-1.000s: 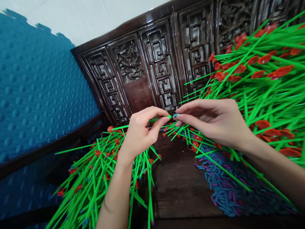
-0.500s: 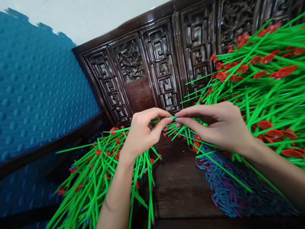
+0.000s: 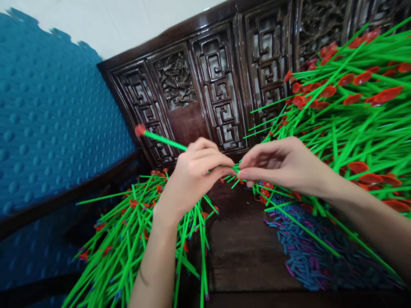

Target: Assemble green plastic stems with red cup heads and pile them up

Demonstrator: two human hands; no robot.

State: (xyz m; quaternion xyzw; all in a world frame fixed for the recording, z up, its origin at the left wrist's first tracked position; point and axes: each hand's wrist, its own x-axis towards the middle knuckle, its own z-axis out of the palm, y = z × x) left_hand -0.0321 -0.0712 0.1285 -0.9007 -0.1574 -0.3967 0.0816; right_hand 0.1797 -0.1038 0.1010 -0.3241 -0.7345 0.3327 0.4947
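My left hand (image 3: 199,171) is closed around a thin green plastic stick (image 3: 165,140) with a red cup-shaped end, which sticks out to the upper left. Its fingertips meet those of my right hand (image 3: 278,167) above the middle of the dark wooden seat (image 3: 244,244). The right thumb and finger are pinched at the stick's other end; what lies between them is hidden. Beneath the right forearm is a heap of small blue and purple tube pieces (image 3: 302,252).
Many green sticks with red cups (image 3: 128,252) lie in a pile at left, some with blue or purple tips. A larger pile of such sticks (image 3: 362,128) rises at right. Behind stands a carved wooden backrest (image 3: 189,124); a blue bumpy foam mat (image 3: 58,115) is at left.
The stick in my left hand has swung so its red end shows at upper left. The blue piece seen between my fingertips is now hidden. My hands have shifted slightly.
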